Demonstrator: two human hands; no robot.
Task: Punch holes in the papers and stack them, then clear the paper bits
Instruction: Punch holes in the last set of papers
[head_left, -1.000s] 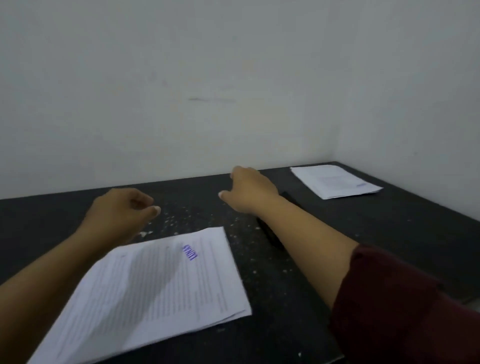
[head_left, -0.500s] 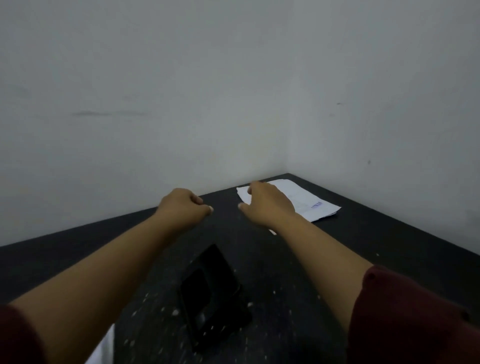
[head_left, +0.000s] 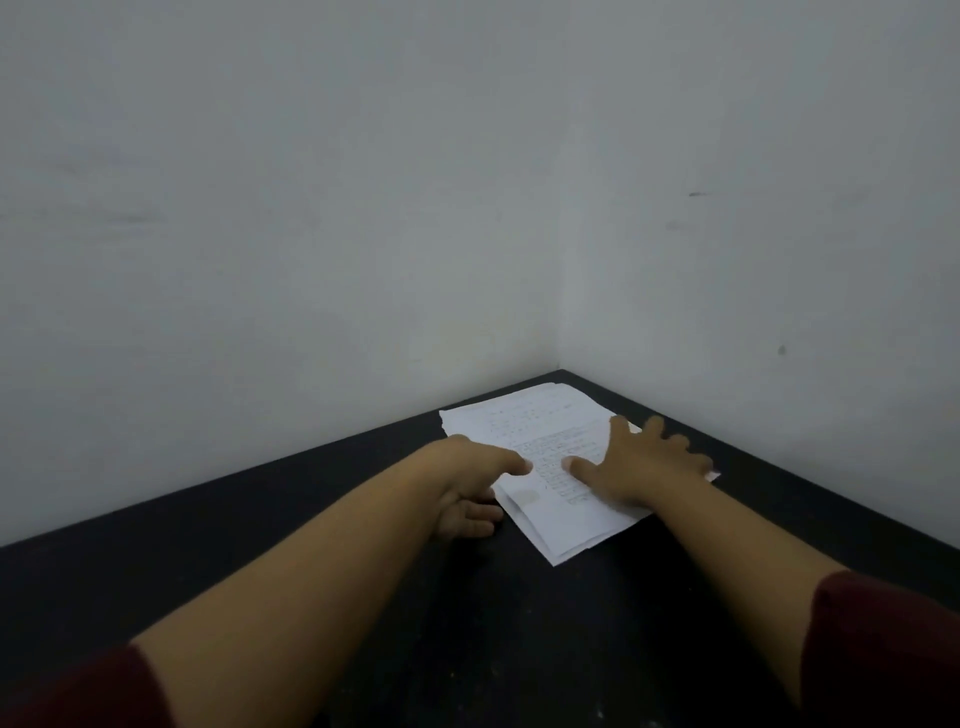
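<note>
Several printed sheets lay in a loose stack of papers (head_left: 545, 457) at the far right corner of the black bench (head_left: 519, 623), close to where the two white walls (head_left: 311, 208) met. The sheets were not squared up: edges of lower ones showed along the near side and at the far left corner of the stack.

We had our right hand (head_left: 644, 467) flat on top of the stack, toward its right edge, its grip spread wide, with the fingers reaching toward the right wall and the thumb pointing left across the printed text. Our left hand (head_left: 467, 483) was at the stack's left edge. Its forefinger was stretched out, with the tip on or just over the top sheet, near the right thumb. The other fingers were curled below it, against the bench and right beside the paper edge. We could not tell whether that grip was pinching the sheets or only lying against them.

Both forearms ran from the near edge of the bench toward the corner, each coming out of a dark red sleeve (head_left: 883, 649). A few pale specks dotted the bench near its front edge.
</note>
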